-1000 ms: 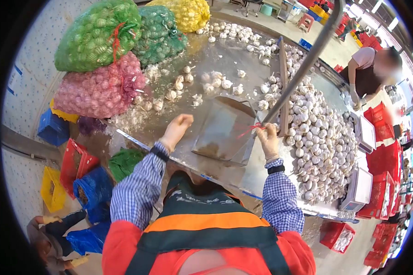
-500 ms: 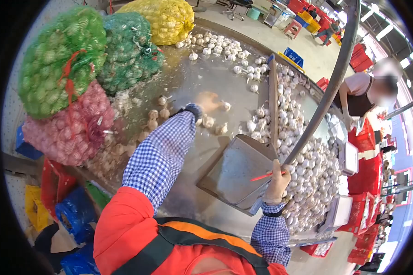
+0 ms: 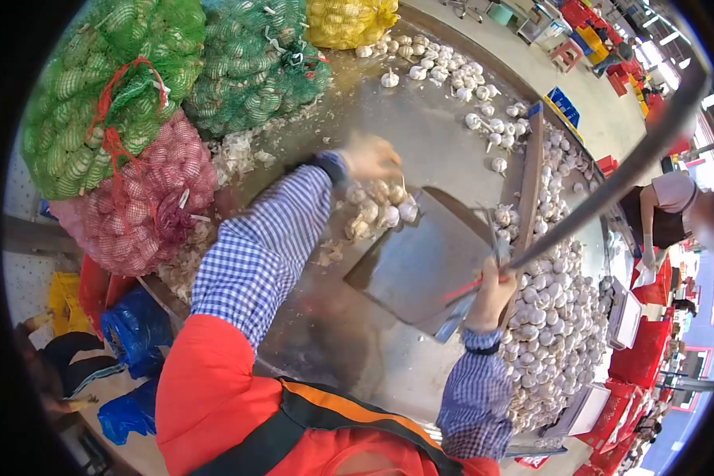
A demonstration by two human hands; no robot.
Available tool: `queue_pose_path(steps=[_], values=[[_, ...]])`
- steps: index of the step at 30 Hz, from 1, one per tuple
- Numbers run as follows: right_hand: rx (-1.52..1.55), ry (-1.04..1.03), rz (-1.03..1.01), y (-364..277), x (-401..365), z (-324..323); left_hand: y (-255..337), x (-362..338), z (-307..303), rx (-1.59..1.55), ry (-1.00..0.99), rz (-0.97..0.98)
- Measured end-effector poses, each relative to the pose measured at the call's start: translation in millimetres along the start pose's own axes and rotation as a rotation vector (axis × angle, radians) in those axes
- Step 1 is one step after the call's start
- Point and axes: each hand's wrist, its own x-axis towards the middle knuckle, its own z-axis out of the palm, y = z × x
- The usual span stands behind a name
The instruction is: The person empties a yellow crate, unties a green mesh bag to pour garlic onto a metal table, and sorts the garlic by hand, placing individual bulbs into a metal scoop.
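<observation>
A: Left hand [image 3: 369, 157]?
B: At 12 o'clock, motion-blurred. The fingers look curled down over a cluster of garlic bulbs [image 3: 377, 208]. Cannot tell whether it holds any.
A: Where are the bulbs?
B: On the steel table [image 3: 349, 349], touching the 10 o'clock rim of the metal scoop [image 3: 420, 262].
A: Right hand [image 3: 492, 295]?
B: At the scoop's 4 o'clock corner, fist closed tight on its edge. A red strip [image 3: 462, 290] sticks out from the fist.
A: Surroundings?
B: Mesh garlic sacks [image 3: 147, 190] at 10 o'clock. Loose garlic heap [image 3: 559, 317] at 3 o'clock, past a wooden slat [image 3: 530, 170].
</observation>
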Motion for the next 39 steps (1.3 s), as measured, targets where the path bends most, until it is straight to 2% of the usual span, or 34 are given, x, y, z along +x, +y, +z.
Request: queue_pose_path(steps=[2, 4, 5, 6, 10, 11, 12, 14, 15, 16, 17, 18, 19, 20, 22, 23, 24, 26, 27, 28, 30, 31, 32, 34, 36, 37, 38, 39], values=[[-0.04, -0.072, -0.033, 11, 33, 14, -83, -9, 24, -0.263, -0.087, -0.053], [-0.038, -0.247, -0.06, 2, 62, 32, -107, -39, 36, -0.321, -0.073, 0.065], [-0.07, -0.328, -0.116, 0, 80, 43, -93, -58, 33, -0.208, -0.029, 0.061], [-0.075, -0.391, -0.115, -5, 93, 55, -77, -75, 35, -0.563, -0.055, 0.019], [-0.181, -0.753, -0.247, 0, 144, 118, 0, -144, 21, -0.488, -0.126, -0.15], [-0.158, -0.827, -0.223, -1, 142, 137, 27, -166, 2, -0.551, -0.21, -0.327], [-0.133, -0.9, -0.199, 0, 137, 153, 7, -183, 35, -0.555, -0.081, -0.176], [-0.07, -0.985, -0.155, 18, 120, 183, 19, -233, 19, -0.289, 0.192, -0.172], [-0.026, -1.045, -0.111, 28, 107, 198, 22, -260, 20, -0.202, 0.416, -0.266], [-0.012, -1.072, -0.1, 29, 92, 210, 37, -281, -3, -0.317, 0.581, -0.481], [-0.074, -1.108, -0.153, 28, 78, 220, 19, -310, 17, -0.119, 0.809, -0.658], [-0.139, -1.137, -0.201, 27, 60, 227, 2, -342, 34, 0.057, 0.915, -0.807], [-0.113, -1.195, -0.181, 25, 40, 233, -13, -367, 48, 0.239, 0.868, -1.065], [-0.106, -1.241, -0.101, 35, 27, 241, -25, -374, 44, 0.241, 0.867, -1.069], [0.029, -1.228, -0.173, 30, -18, 248, -39, -374, 27, 0.078, 0.803, -1.485], [-0.018, -1.26, -0.157, 28, -32, 250, -31, -367, 23, 0.031, 0.764, -1.586], [-0.061, -1.291, -0.137, 28, -47, 251, -27, -357, 24, 0.112, 0.688, -1.678], [-0.006, -1.281, -0.091, 28, -78, 247, -28, -361, 44, -0.041, 0.849, -1.619], [0.01, -1.257, -0.063, 38, -89, 250, -27, -355, 46, -0.026, 0.729, -1.701], [0.026, -1.234, -0.033, 36, -103, 250, -24, -355, 48, -0.023, 0.738, -1.702], [0.036, -1.19, -0.005, 36, -112, 242, -16, -359, 52, -0.299, 0.906, -1.422], [0.089, -1.151, 0.02, 40, -114, 243, -12, -360, 55, -0.084, 0.736, -1.477], [0.143, -1.11, 0.048, 44, -115, 243, -10, -365, 56, -0.136, 0.609, -1.456], [0.232, -1.083, 0.131, 30, -119, 233, 40, -356, 40, -1.176, 0.905, -1.33], [0.202, -1.046, 0.121, 35, -115, 223, 74, -355, 12, -0.777, 0.369, -1.337], [0.253, -1.054, 0.14, 37, -114, 216, 68, -349, 58, -0.455, 0.568, -1.211], [0.255, -1.052, 0.139, 38, -112, 208, 72, -348, 80, -0.554, 0.666, -1.022], [0.192, -1.059, 0.103, 38, -108, 200, 74, -344, 77, -0.605, 0.575, -1.053]])
